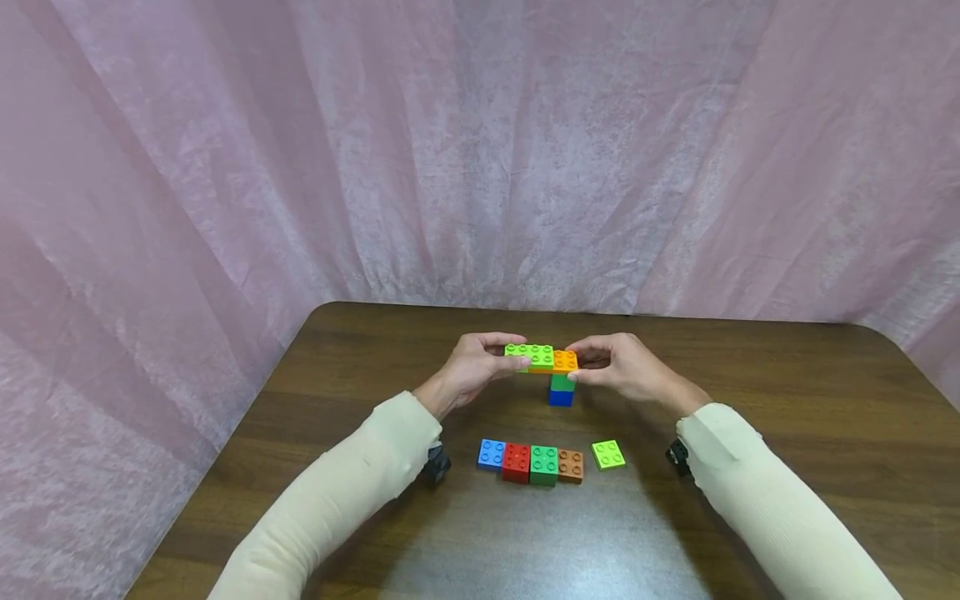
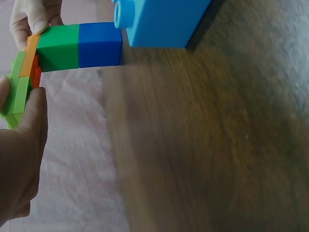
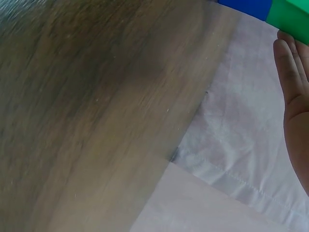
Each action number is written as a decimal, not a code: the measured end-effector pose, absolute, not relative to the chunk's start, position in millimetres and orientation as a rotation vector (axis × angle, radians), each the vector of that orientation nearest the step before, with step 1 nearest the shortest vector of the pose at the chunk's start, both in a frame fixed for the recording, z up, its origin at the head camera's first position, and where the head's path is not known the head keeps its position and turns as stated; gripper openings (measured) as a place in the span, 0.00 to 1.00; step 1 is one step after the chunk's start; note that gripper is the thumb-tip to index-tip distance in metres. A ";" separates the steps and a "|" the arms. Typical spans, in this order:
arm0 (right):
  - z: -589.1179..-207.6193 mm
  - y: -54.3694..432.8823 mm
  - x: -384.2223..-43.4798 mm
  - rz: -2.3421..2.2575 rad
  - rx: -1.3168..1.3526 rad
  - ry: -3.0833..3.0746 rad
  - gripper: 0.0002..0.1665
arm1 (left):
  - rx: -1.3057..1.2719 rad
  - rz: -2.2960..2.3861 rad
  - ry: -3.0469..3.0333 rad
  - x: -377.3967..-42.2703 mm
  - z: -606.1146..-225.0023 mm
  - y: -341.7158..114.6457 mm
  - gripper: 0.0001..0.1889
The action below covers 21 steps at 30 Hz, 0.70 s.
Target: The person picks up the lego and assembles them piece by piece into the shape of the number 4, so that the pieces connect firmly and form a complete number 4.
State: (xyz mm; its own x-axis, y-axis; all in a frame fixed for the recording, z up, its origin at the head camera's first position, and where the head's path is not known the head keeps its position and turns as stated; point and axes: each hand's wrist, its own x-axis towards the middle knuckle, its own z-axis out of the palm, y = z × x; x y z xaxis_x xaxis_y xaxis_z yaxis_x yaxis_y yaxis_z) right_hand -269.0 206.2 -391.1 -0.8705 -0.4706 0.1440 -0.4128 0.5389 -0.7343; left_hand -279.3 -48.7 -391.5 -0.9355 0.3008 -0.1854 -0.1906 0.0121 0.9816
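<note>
A small tower stands on the table, with a dark blue brick (image 1: 561,398) at the bottom and a green brick (image 2: 59,47) on it. Across the top lies an orange plate (image 1: 565,360), which reaches out leftward past the tower. Lime green bricks (image 1: 534,353) cover the left part of that plate. My left hand (image 1: 471,367) pinches the lime bricks at their left end, thumb in front and fingers behind. On the other side, my right hand (image 1: 624,365) holds the orange plate's right end between thumb and fingers. The right wrist view cuts off most of the tower.
Nearer me on the wooden table (image 1: 360,358), a light blue brick (image 1: 491,454), a red brick (image 1: 516,462), a green brick (image 1: 543,465) and a brown brick (image 1: 571,467) form a row. A lime square piece (image 1: 608,455) lies to their right. Pink curtain (image 1: 487,167) hangs behind.
</note>
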 end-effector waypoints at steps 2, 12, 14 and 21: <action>-390.4 206.7 -267.8 -1.230 -0.785 2.712 0.25 | 0.120 1.983 1.955 -280.2 -391.7 -48.5 0.21; -382.9 230.4 -253.0 -1.070 -0.789 2.736 0.30 | 0.146 1.964 1.939 -280.8 -388.3 -50.2 0.22; -383.2 236.2 -248.8 -1.047 -0.788 2.730 0.29 | 0.145 1.953 1.949 -281.2 -388.2 -50.5 0.22; -390.2 248.0 -233.3 -1.057 -0.830 2.640 0.29 | 0.148 1.935 1.962 -281.1 -387.7 -50.5 0.21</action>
State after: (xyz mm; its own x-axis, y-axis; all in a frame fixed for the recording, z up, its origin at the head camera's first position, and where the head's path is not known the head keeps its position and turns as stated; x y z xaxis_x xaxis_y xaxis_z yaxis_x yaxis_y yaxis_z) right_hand -233.3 248.0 -390.2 -0.8284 -0.5587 0.0395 -0.4317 0.5919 -0.6807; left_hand -281.1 -50.5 -387.7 -0.9224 0.3350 -0.1924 -0.1877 0.0469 0.9811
